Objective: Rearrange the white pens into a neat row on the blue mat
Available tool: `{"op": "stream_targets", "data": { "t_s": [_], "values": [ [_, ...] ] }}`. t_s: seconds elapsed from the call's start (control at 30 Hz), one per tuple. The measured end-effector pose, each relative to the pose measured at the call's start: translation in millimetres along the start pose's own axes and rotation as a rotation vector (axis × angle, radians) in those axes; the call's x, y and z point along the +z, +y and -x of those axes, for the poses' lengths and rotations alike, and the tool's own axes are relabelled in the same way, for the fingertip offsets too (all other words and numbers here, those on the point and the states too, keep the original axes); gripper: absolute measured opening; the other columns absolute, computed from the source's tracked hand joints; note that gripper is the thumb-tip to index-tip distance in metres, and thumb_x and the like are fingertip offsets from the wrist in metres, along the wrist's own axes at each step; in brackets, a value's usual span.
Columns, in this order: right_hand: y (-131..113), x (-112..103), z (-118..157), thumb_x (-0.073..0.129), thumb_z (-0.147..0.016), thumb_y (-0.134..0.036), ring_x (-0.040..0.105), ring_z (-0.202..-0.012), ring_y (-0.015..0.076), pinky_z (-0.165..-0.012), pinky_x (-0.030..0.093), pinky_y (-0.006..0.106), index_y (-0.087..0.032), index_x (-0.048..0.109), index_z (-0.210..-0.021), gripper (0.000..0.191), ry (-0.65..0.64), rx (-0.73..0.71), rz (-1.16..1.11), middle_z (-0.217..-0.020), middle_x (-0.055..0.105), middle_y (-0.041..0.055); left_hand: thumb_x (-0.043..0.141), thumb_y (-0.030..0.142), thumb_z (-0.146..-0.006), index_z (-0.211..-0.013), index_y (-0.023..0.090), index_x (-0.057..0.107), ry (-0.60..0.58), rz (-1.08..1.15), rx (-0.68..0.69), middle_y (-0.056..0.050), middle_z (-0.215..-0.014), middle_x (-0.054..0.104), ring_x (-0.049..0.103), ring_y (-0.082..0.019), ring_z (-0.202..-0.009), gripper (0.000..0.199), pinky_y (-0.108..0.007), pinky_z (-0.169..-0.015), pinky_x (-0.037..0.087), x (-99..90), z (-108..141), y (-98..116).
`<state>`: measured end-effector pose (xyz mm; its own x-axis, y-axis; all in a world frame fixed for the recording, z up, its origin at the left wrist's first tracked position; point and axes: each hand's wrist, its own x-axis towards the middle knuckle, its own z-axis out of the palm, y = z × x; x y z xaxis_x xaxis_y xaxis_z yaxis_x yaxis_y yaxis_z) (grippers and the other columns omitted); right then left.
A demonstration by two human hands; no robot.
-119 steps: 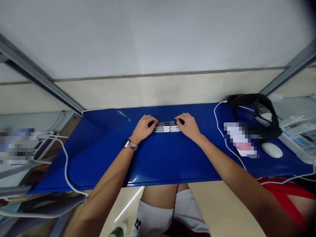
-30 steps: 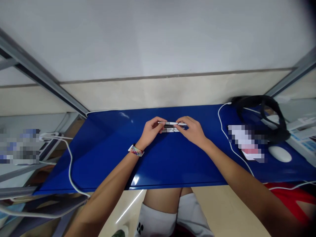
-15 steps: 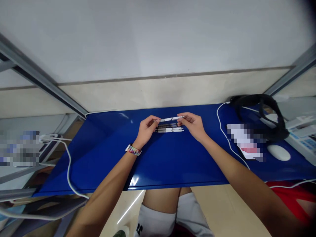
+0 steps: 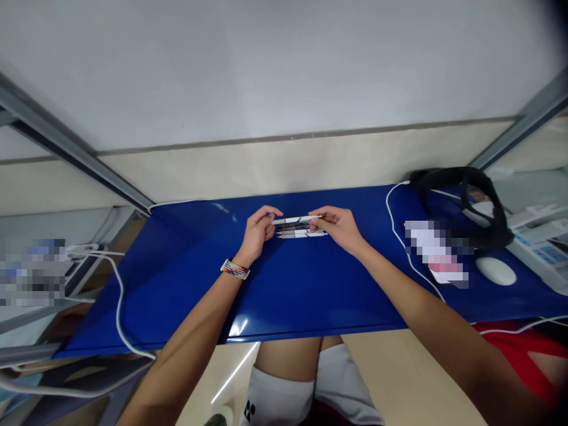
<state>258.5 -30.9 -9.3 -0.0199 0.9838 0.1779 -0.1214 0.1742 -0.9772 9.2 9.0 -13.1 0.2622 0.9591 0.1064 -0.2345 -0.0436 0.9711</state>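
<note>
A white pen (image 4: 290,220) with a dark mark spans the space between my two hands, nearly level. My right hand (image 4: 338,228) pinches its right end between thumb and fingers. At its left end, my left hand (image 4: 257,234) has curled fingers, with the thumb against the pen and the index finger stretched along above it. Just nearer to me, several more pens (image 4: 302,234) lie side by side on the blue table (image 4: 310,284), some white and some darker. My right fingers partly cover their right ends.
On the right of the table are a black strap-like headset (image 4: 465,207), a blurred-out flat item (image 4: 437,254), a white mouse (image 4: 496,271) and a white cable (image 4: 393,222). Another cable (image 4: 119,296) hangs at the left edge. A wall (image 4: 266,168) stands behind.
The held pen has come down and closer to the row of pens, shifting slightly left with both hands. My left index finger has lifted away from the thumb. The view has shifted a little.
</note>
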Motion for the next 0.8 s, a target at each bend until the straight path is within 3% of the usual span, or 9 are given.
{"op": "stream_targets", "data": {
  "t_s": [0.13, 0.3, 0.37, 0.43, 0.5, 0.57, 0.63, 0.7, 0.8],
  "values": [
    [-5, -1, -1, 0.099, -0.074, -0.051, 0.08, -0.07, 0.0229, -0.076, 0.069, 0.042, -0.022, 0.085, -0.096, 0.039, 0.027, 0.013, -0.026, -0.08, 0.083, 0.005, 0.078, 0.051, -0.096, -0.106, 0.021, 0.074, -0.009, -0.033, 0.036, 0.012, -0.051, 0.029, 0.022, -0.008, -0.041, 0.032, -0.022, -0.044, 0.021, 1.5, 1, 0],
    [-8, -3, -2, 0.1, -0.073, -0.052, 0.079, -0.07, 0.0223, -0.075, 0.068, 0.041, -0.022, 0.084, -0.096, 0.041, 0.06, 0.024, -0.049, -0.081, 0.083, 0.0045, 0.091, 0.051, -0.087, -0.104, 0.02, 0.074, -0.009, -0.242, 0.124, 0.005, -0.061, 0.059, 0.052, -0.011, -0.052, 0.039, -0.024, -0.055, 0.044, 2.9, 3, 9],
    [-8, -4, -2, 0.1, -0.073, -0.052, 0.078, -0.07, 0.0224, -0.075, 0.068, 0.042, -0.022, 0.084, -0.097, 0.042, 0.059, 0.037, -0.051, -0.081, 0.083, 0.0046, 0.091, 0.055, -0.086, -0.095, 0.02, 0.075, 0.012, -0.324, 0.152, 0.003, -0.062, 0.063, 0.056, -0.012, -0.055, 0.04, -0.025, -0.059, 0.046, 1.6, 3, 11],
    [-9, -4, -2, 0.1, -0.073, -0.053, 0.078, -0.07, 0.0224, -0.075, 0.068, 0.042, -0.022, 0.084, -0.097, 0.042, 0.051, 0.044, -0.053, -0.082, 0.083, 0.0048, 0.079, 0.066, -0.094, -0.079, 0.019, 0.075, 0.039, -0.402, 0.17, 0.001, -0.058, 0.062, 0.055, -0.013, -0.054, 0.049, -0.026, -0.059, 0.045, -1.1, 2, 11],
    [-9, -4, -2, 0.099, -0.073, -0.053, 0.078, -0.071, 0.0225, -0.076, 0.068, 0.043, -0.022, 0.084, -0.098, 0.042, 0.042, 0.046, -0.059, -0.083, 0.083, 0.0051, 0.057, 0.075, -0.104, -0.063, 0.019, 0.071, 0.047, -0.45, 0.163, -0.003, -0.053, 0.06, 0.056, -0.013, -0.053, 0.071, -0.028, -0.058, 0.044, -4.4, 1, 9],
    [-9, -4, -2, 0.1, -0.073, -0.054, 0.078, -0.071, 0.0225, -0.077, 0.068, 0.043, -0.023, 0.084, -0.098, 0.042, 0.042, 0.05, -0.065, -0.083, 0.083, 0.005, 0.042, 0.079, -0.107, -0.058, 0.019, 0.07, 0.04, -0.42, 0.132, -0.006, -0.051, 0.06, 0.057, -0.014, -0.052, 0.083, -0.029, -0.058, 0.046, -7.1, 0, 9],
    [-9, -5, -2, 0.1, -0.073, -0.054, 0.078, -0.071, 0.0223, -0.076, 0.067, 0.042, -0.022, 0.084, -0.098, 0.043, 0.054, 0.053, -0.071, -0.083, 0.082, 0.0048, 0.052, 0.076, -0.105, -0.07, 0.018, 0.074, 0.034, -0.334, 0.114, -0.004, -0.056, 0.062, 0.059, -0.014, -0.052, 0.071, -0.028, -0.056, 0.048, -8.2, 0, 9],
    [-9, -7, -3, 0.101, -0.072, -0.053, 0.078, -0.071, 0.0221, -0.075, 0.067, 0.042, -0.022, 0.084, -0.098, 0.043, 0.064, 0.053, -0.08, -0.083, 0.082, 0.0046, 0.078, 0.064, -0.095, -0.094, 0.019, 0.078, 0.03, -0.263, 0.127, -0.001, -0.068, 0.069, 0.062, -0.013, -0.055, 0.045, -0.027, -0.057, 0.051, -7.7, 0, 11],
    [-8, -9, -4, 0.101, -0.073, -0.051, 0.078, -0.071, 0.0215, -0.075, 0.066, 0.04, -0.022, 0.084, -0.098, 0.042, 0.063, 0.057, -0.096, -0.083, 0.082, 0.0046, 0.095, 0.045, -0.081, -0.112, 0.02, 0.075, 0.025, -0.267, 0.156, 0.001, -0.078, 0.073, 0.068, -0.013, -0.06, 0.045, -0.026, -0.06, 0.055, -6.1, 1, 14]
  ]
}}
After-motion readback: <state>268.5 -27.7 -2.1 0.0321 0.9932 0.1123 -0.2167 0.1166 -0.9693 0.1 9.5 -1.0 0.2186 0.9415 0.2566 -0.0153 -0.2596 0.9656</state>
